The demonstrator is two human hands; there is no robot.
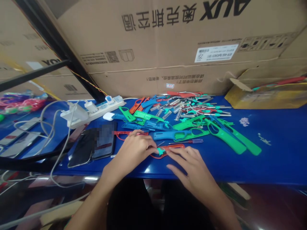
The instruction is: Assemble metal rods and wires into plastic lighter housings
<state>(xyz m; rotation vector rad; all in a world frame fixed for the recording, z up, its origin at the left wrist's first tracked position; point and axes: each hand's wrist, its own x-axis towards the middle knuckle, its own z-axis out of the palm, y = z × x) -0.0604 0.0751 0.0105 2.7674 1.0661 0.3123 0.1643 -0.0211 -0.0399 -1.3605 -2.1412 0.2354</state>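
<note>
An orange plastic lighter casing half (177,146) lies on the blue tabletop near its front edge. A small teal trigger piece (160,151) sits in it. My left hand (137,147) is closed at the casing's left side, thumb and fingertips against the casing and the trigger piece. From the right, my right hand (190,164) touches the casing with its fingertips; its fingers are stretched and the thumb stands apart. Just behind lie a screwdriver (197,141) with a clear purple handle, a blue casing half (164,135) and a red casing half (121,134), partly covered by my left hand.
Green casings (230,140) lie to the right, and lighter inner parts (177,107) are heaped behind. Phones (104,140) and a power strip (96,111) with cables are at left. A yellow-taped box (266,99) stands back right. Large cartons (153,48) form the back.
</note>
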